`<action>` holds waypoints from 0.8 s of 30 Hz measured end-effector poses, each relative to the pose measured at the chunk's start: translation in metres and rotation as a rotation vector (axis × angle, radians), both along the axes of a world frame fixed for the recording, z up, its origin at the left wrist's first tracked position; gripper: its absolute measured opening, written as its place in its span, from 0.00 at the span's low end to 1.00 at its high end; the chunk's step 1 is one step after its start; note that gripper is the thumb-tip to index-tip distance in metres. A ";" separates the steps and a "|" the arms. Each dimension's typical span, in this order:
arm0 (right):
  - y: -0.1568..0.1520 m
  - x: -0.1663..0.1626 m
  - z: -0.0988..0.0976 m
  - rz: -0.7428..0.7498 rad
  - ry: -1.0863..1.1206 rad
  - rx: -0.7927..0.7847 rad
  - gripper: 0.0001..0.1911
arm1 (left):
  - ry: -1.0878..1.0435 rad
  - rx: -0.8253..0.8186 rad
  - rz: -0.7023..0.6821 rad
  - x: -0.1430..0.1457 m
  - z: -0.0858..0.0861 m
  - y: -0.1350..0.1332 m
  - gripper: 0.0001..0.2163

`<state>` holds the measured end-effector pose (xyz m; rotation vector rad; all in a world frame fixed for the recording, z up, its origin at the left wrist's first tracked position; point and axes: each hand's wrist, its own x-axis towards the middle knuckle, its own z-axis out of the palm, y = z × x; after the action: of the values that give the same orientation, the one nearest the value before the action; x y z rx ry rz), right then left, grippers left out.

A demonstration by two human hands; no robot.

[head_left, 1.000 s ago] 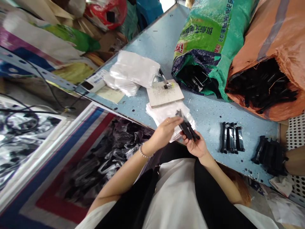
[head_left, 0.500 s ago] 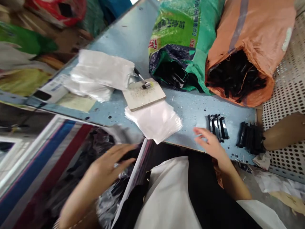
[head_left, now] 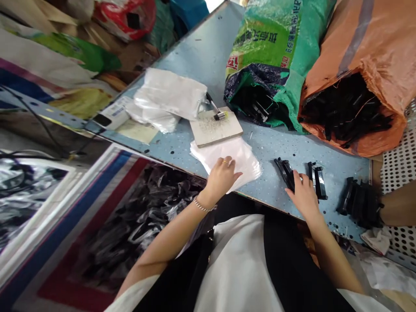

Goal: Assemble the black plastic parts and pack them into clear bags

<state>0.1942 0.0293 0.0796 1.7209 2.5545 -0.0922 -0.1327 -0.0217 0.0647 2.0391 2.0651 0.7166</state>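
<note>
Black parts (head_left: pixel 287 171) lie at eleven o'clock from the right hand (head_left: pixel 303 193), between its thumb and fingers; I cannot tell if they press firmly. Left hand (head_left: pixel 222 178) rests on white sheets (head_left: pixel 248 160), half wide, thumb apart. Picking up parts seems the present step; next move calls for firm pinch, then lift. Table (head_left: pixel 268 148) edge passes at six o'clock; bare room is at nine.

Left hand (head_left: pixel 221 178) is loosely bent, right hand (head_left: pixel 302 194) pinching.
</note>
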 end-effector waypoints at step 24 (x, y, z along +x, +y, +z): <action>-0.018 -0.112 -0.043 -0.783 1.774 -2.033 0.31 | -0.554 -0.094 0.130 -0.042 -0.015 0.019 0.06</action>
<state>0.0824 0.0116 0.0363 0.9538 -0.0654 -3.2459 -0.1748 -0.0023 0.0499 1.4468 1.8640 1.0414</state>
